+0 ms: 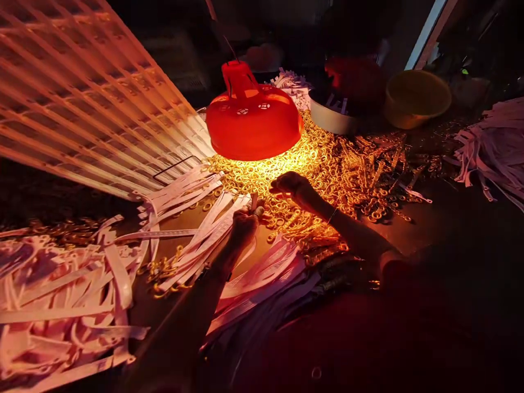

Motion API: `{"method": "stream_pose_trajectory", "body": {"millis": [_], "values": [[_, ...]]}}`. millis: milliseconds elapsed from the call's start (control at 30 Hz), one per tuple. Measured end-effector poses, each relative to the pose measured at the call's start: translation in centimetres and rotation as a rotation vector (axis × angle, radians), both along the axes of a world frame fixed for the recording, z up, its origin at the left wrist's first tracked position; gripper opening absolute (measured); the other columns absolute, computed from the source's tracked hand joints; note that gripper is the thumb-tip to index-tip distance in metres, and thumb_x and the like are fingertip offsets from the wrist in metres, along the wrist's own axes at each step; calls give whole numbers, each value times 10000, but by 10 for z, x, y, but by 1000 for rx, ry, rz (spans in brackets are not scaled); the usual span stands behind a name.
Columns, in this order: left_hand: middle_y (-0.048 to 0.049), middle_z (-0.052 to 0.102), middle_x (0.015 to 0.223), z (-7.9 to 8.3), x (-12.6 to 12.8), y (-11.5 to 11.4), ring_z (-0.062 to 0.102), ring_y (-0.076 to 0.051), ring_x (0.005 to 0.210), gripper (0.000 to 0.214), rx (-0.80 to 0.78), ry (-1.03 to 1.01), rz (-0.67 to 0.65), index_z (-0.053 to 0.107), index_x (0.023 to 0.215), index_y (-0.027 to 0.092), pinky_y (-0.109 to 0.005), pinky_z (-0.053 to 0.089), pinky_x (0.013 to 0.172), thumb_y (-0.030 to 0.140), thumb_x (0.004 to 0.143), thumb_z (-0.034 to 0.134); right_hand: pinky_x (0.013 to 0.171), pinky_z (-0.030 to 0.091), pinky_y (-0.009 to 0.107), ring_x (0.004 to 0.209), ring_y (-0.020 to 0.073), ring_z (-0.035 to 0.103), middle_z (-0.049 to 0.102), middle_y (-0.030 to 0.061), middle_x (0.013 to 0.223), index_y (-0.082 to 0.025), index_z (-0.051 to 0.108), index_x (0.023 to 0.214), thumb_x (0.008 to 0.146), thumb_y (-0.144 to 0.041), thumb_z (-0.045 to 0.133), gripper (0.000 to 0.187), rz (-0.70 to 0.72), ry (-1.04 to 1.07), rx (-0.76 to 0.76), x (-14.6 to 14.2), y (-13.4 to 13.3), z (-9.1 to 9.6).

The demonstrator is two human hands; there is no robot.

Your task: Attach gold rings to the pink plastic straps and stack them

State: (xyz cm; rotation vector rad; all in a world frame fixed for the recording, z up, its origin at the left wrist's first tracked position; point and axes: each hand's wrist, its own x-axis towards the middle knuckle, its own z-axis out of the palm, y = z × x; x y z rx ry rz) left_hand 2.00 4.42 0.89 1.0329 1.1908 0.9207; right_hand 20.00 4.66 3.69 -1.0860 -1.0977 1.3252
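Observation:
My left hand [244, 222] is closed around a white strip [216, 224] that it holds upright at the table's middle. My right hand [293, 185] hovers over a heap of small golden rings [335, 169], fingers curled in a pinch; what it pinches is too small to make out. More white strips [262, 273] lie fanned out under and beside both hands. A red lamp shade [251, 117] hangs low just beyond the hands and lights the rings.
A large pile of white strips [57, 295] fills the near left. A slatted white crate [90, 93] leans at the far left. A white bowl [331, 114], a yellow bowl [415, 98] and more strips [495, 142] sit at the far right.

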Motion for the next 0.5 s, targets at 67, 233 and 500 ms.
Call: {"method": "stream_pose_trajectory", "body": {"millis": [67, 233, 500], "values": [[45, 482, 511, -3, 8, -1, 386, -74, 460, 261, 22, -47, 5, 601, 750, 173, -211, 265, 463, 317, 736, 819, 698, 544, 252, 651, 75, 581, 589, -38, 776, -215, 448, 866, 925, -356, 583, 204, -49, 79, -9, 17, 4, 3], [59, 427, 544, -13, 20, 5, 303, -48, 428, 506, -165, -295, 95, 515, 773, 184, -194, 198, 437, 665, 815, 665, 468, 390, 190, 529, 66, 491, 554, -52, 685, -204, 538, 892, 741, -531, 774, 431, 17, -115, 65, 33, 8, -31], [51, 398, 549, -40, 20, 6, 322, -61, 430, 532, -245, -344, 65, 582, 782, 174, -199, 234, 409, 701, 798, 653, 442, 379, 186, 518, 73, 513, 559, -39, 680, -211, 525, 900, 768, -713, 662, 537, -9, -190, 149, -4, -5, -65]]}}
